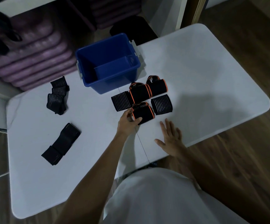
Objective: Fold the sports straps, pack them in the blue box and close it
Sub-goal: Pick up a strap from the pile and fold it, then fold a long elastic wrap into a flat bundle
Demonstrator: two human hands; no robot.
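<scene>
White table (195, 65) over wood floor (252, 159), purple mats (33, 59) behind.

Single view: camera on my head looks forward and steeply down, from above, near the table (195, 65) and both my forearms.

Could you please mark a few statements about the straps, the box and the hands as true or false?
1. The blue box is empty. True.
2. The left hand grips an orange-edged strap. True.
3. The right hand holds a strap. False: it lies flat on the white table.
4. Every strap is folded. False: two loose straps, the rear loose strap and the near loose strap, lie at the table's left.
</scene>
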